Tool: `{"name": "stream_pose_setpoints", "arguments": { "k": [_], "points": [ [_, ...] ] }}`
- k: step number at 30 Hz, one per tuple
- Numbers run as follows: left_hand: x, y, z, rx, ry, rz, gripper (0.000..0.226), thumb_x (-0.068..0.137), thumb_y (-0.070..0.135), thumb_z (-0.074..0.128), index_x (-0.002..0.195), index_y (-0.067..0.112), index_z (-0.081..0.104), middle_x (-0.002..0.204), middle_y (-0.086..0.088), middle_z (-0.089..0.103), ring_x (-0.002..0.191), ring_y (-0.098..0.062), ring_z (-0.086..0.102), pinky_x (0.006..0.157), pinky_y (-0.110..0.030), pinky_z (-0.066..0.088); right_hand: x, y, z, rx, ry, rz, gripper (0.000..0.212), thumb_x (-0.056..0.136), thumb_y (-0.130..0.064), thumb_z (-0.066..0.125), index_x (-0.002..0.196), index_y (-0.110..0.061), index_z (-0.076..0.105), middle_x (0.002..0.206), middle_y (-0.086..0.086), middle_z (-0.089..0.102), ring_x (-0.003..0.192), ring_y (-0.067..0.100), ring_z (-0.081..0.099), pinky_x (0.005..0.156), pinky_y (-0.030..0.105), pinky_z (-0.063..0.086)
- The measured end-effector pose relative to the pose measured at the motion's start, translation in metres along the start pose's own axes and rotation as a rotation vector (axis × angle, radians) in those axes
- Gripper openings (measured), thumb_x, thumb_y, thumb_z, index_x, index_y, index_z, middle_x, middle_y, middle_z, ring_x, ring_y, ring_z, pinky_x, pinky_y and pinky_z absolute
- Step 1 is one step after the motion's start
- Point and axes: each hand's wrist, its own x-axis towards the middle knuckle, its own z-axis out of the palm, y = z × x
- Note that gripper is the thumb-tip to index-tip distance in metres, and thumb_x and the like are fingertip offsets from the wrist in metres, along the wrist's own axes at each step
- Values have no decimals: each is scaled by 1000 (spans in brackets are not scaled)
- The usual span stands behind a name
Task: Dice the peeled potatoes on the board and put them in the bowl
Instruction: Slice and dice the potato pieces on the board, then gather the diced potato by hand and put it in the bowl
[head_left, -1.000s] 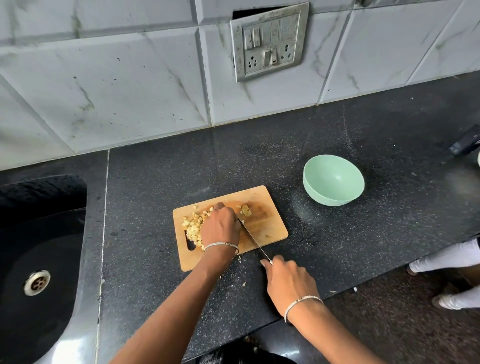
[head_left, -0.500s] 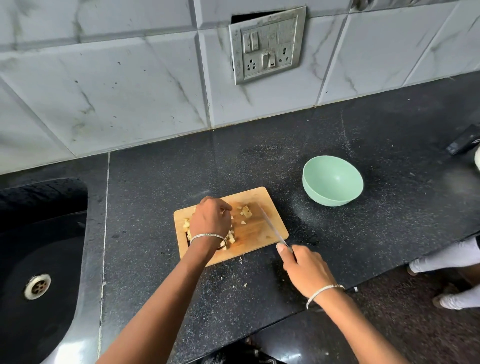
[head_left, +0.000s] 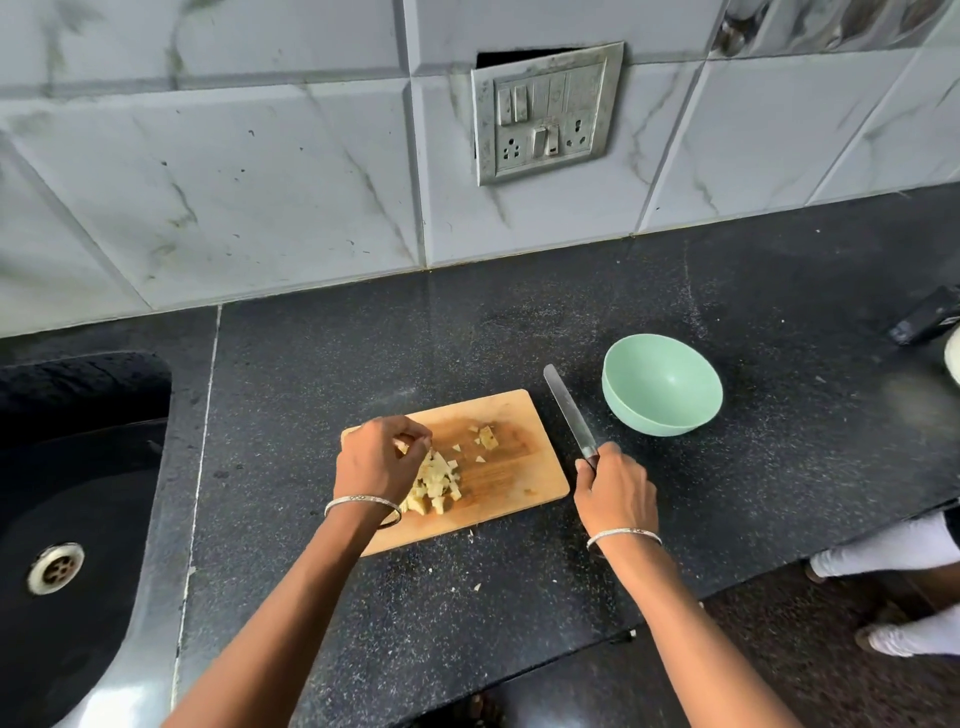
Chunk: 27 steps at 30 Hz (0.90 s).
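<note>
A wooden cutting board (head_left: 511, 480) lies on the black counter. A heap of diced potato (head_left: 435, 483) sits on its left half, with a few loose pieces (head_left: 485, 437) further back. My left hand (head_left: 378, 460) hovers over the heap, fingers curled and pinching some potato pieces. My right hand (head_left: 615, 491) grips the handle of a knife (head_left: 569, 410), whose blade lies on the counter between the board and the bowl, pointing away. The mint green bowl (head_left: 662, 384) stands to the right of the board and looks empty.
A black sink (head_left: 62, 519) with a metal drain is at the left. A tiled wall with a socket plate (head_left: 545, 111) rises behind. A dark object (head_left: 927, 317) lies at the far right. Another person's white-clad legs (head_left: 893, 551) stand past the counter's front edge.
My right hand has carried the knife off the board to the counter beside the bowl. My left hand has shifted left and lifted, uncovering the heap of dice.
</note>
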Motion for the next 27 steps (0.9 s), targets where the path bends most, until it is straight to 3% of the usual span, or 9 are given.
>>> {"name": "stream_pose_setpoints", "arguments": {
  "k": [4, 8, 13, 19, 22, 24, 27],
  "points": [
    [1, -9, -11, -47, 70, -99, 7, 84, 22, 70, 83, 29, 73, 77, 12, 69, 69, -8, 64, 65, -26, 48, 4, -4, 4, 2, 71, -16, 22, 93, -22, 60, 106, -5, 59, 102, 15, 60, 91, 31, 62, 70, 37, 47],
    [2, -16, -20, -61, 67, -114, 6, 83, 23, 71, 85, 28, 74, 77, 13, 69, 69, -6, 65, 67, -26, 50, 9, -5, 9, -23, 94, -26, 21, 88, -18, 67, 102, -1, 66, 100, 15, 55, 86, 32, 61, 71, 38, 50],
    [-5, -24, -24, -85, 67, -163, 6, 82, 25, 72, 83, 30, 73, 73, 16, 67, 66, -3, 64, 65, -25, 52, 12, -4, 16, -107, 81, -35, 25, 89, -22, 66, 103, -1, 70, 98, 15, 57, 93, 34, 56, 73, 44, 52],
    [-15, -37, -29, -144, 30, -256, 8, 79, 25, 75, 86, 28, 72, 72, 13, 68, 68, -11, 67, 66, -39, 59, 9, -7, 12, -175, 91, -88, 24, 88, -24, 65, 99, -3, 69, 96, 15, 58, 92, 32, 55, 72, 42, 48],
    [-21, -42, -33, -126, -1, -312, 21, 77, 23, 78, 97, 23, 71, 81, 7, 70, 76, -13, 67, 76, -38, 58, 4, -20, 6, -55, 169, -218, 20, 85, -16, 66, 101, -4, 68, 89, 13, 59, 86, 31, 55, 72, 40, 47],
    [-23, -43, -35, -59, -47, -347, 36, 74, 23, 81, 107, 18, 68, 90, 2, 69, 82, -15, 65, 80, -32, 54, -1, -38, 2, 67, 114, -321, 24, 88, -15, 62, 110, -11, 68, 92, 8, 63, 88, 27, 59, 76, 36, 48],
    [-22, -48, -35, 51, -183, -351, 69, 62, 32, 89, 123, 17, 60, 109, -5, 64, 94, -20, 63, 86, -35, 51, 0, -66, 8, 153, -97, -417, 39, 93, -25, 60, 131, -17, 56, 122, 5, 61, 113, 22, 57, 96, 32, 45]
  ]
}}
